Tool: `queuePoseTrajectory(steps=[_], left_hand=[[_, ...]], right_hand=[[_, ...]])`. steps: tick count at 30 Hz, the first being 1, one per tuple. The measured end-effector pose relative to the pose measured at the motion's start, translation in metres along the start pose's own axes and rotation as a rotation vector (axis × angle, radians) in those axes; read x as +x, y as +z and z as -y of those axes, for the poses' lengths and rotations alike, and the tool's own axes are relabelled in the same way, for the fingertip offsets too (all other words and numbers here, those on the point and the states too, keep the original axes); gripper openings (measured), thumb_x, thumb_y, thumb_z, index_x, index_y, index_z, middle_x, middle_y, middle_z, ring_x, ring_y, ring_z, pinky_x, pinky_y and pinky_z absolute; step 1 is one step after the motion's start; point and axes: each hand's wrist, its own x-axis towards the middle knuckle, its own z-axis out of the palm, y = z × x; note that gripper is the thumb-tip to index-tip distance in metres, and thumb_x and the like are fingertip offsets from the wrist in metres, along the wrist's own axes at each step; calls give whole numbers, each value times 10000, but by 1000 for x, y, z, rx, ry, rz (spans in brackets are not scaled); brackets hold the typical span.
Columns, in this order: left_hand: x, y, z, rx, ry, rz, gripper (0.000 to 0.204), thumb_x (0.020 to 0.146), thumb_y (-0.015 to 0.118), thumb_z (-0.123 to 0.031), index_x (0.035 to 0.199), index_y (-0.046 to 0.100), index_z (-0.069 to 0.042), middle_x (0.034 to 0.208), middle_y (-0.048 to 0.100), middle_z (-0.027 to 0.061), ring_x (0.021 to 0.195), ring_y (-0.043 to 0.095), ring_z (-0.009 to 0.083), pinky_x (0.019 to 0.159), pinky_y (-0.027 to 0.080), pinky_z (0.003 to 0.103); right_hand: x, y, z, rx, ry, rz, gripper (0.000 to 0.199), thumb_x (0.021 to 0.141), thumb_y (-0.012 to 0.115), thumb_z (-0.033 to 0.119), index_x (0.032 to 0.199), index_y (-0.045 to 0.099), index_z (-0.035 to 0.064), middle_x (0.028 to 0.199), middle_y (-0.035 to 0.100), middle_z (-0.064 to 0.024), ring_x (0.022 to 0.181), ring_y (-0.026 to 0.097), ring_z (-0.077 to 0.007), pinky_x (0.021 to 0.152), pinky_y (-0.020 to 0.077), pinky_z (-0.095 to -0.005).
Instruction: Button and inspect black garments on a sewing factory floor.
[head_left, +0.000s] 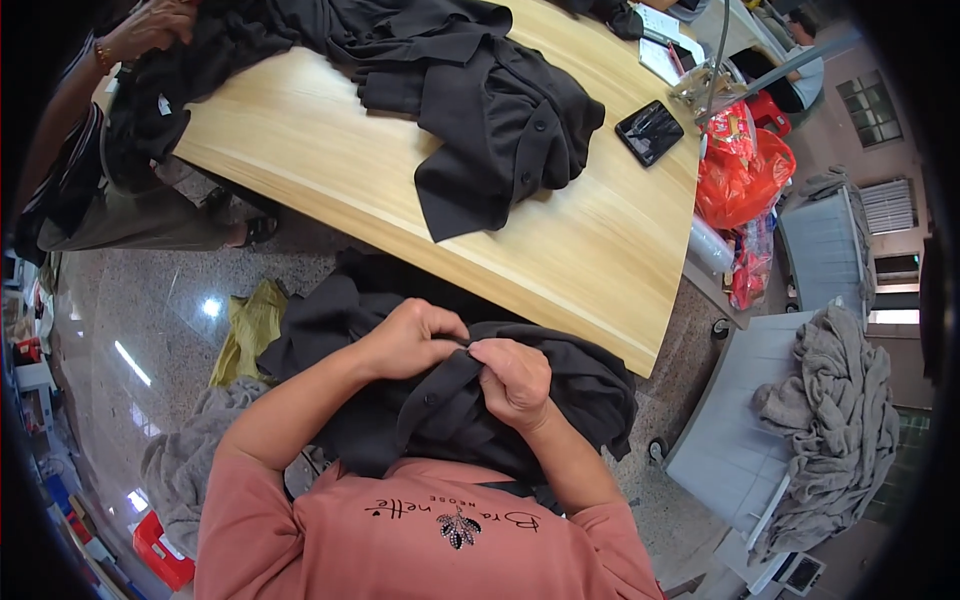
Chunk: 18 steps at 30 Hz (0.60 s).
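Observation:
A black buttoned garment (440,405) lies bunched across my lap, below the front edge of the wooden table (600,270). My left hand (415,338) pinches its edge between thumb and forefinger. Close beside it, my right hand (513,380) grips the same edge, fingers curled, so the two hands nearly meet. A dark button shows on the cloth just below them. Whatever lies right between the fingertips is too small to make out. On the table, another black buttoned garment (510,140) is heaped ahead of my hands.
A black phone (650,133) lies at the table's right. Beyond that edge hang red plastic bags (745,175). Grey cloth (835,410) is piled on a pale cart at right. A co-worker's hand (150,28) touches black fabric at far left. Yellow cloth (248,330) lies left of my lap.

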Motion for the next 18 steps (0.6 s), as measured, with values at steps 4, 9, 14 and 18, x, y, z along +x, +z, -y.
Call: queuePoseTrajectory(steps=[4,9,14,18], left_hand=[[7,-5,-13,-288,21,-25,65,756,611,8,804,653,19,736,621,2,692,533,59,653,421,200],[10,-14,-27,-466,-175,41,77,781,608,-32,746,642,27,681,601,-3,668,514,41,638,412,190],[9,-25,-27,-280,-203,224,123,808,625,-83,790,657,34,663,605,10,649,513,73,649,428,230],[8,-24,-43,145,61,218,130,754,694,-118,829,679,-13,749,646,81,766,566,215,711,453,326]], right_hand=[[4,-3,8,-95,-135,-18,326,641,574,-118,939,616,5,866,655,-152,591,603,-239,526,473,-300],[-2,-5,12,-104,-177,-51,286,677,566,-115,939,587,-3,935,644,-181,571,569,-216,497,452,-283],[-6,-4,11,-92,-202,-123,288,671,583,-93,945,585,-7,956,635,-184,614,591,-239,521,475,-297],[-7,-6,12,-98,-168,-89,302,678,546,-130,954,570,-11,960,632,-193,666,613,-262,561,508,-316]])
